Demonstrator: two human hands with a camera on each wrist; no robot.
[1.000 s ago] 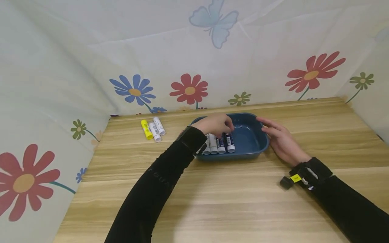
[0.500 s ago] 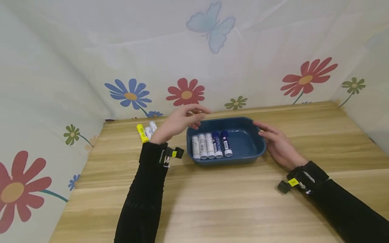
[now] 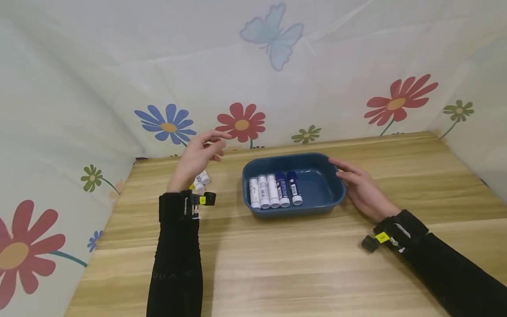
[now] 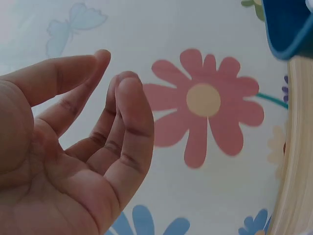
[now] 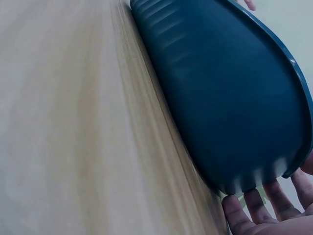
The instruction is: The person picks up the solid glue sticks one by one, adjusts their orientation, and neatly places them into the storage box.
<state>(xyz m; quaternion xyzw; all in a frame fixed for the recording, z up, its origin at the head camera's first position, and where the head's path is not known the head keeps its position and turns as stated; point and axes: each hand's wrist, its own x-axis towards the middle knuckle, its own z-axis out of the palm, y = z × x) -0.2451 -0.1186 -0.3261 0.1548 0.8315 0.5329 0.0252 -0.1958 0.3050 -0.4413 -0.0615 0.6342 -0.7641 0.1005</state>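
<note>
Tubes (image 3: 273,190), five of them, lay side by side in the left part of the blue tray (image 3: 318,187), three white and then two navy, their white ends turned toward me. The tray's right part showed its bare, shiny floor. It sat on the wooden table (image 3: 277,264), toward the back.

My right hand (image 3: 362,189) was at the tray's right end, fingers extended rather than clenched. Its fingertips (image 5: 234,203) touched the outside of the end wall, as the right wrist view showed, and one finger reached up to the rim near the back corner.

My left hand (image 3: 198,156) was raised to the left of the tray, well apart from it, released and holding nothing. Its fingers were loosely bent, the palm showing to the left wrist camera, and a corner of the tray came into that view at the upper right.

Near that hand, more white tubes (image 3: 199,185) lay on the table, partly hidden behind my wrist, with a sliver of yellow (image 3: 192,186) beside them.

Black sleeves (image 3: 176,264) covered both my arms. Behind the table hung a pale sheet (image 3: 336,53) printed with flowers (image 3: 240,125) and a light blue butterfly (image 3: 273,37).
</note>
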